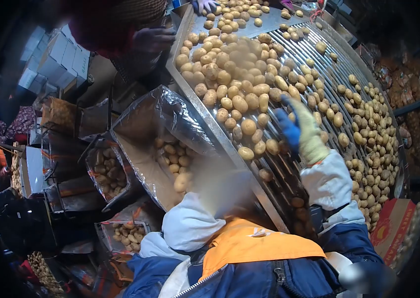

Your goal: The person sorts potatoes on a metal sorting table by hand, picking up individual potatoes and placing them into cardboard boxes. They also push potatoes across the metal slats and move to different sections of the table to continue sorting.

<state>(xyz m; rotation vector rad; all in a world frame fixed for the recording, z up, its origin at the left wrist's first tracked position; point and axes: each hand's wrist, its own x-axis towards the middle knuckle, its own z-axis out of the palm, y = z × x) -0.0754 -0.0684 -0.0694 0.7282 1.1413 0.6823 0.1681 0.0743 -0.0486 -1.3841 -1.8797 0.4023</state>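
1. In the one view, from the head, the potatoes [239, 103] are being carried on a wide metal table. They are being heaped most thickly on its far left part, and many more are being held up by the rollers [309, 48] to the right.
2. The right hand [303, 130], in a blue and yellow glove, is being held out over the rollers, close by the heap. Its fingers are being spread, with a gap between them, and no potato is clearly being gripped.
3. The left hand [222, 186] is being blurred, near the metal rim [227, 144]. How wide it is being opened, and if anything is being held, cannot be told.
4. To the left of the rim, a cardboard box [138, 124] is being lined with shiny plastic, and some potatoes are being held inside it.
5. At the far end, a purple glove [205, 5] is being rested by the potatoes; it is being worn by another person.
6. For good work, it seems best if soft fingers are being used, so that no skin is being bruised.
7. Fingertips should be being kept on top of the potatoes, as a glove could be getting pinched between the rollers.
8. Over the box, potatoes should be being lowered, not dropped.
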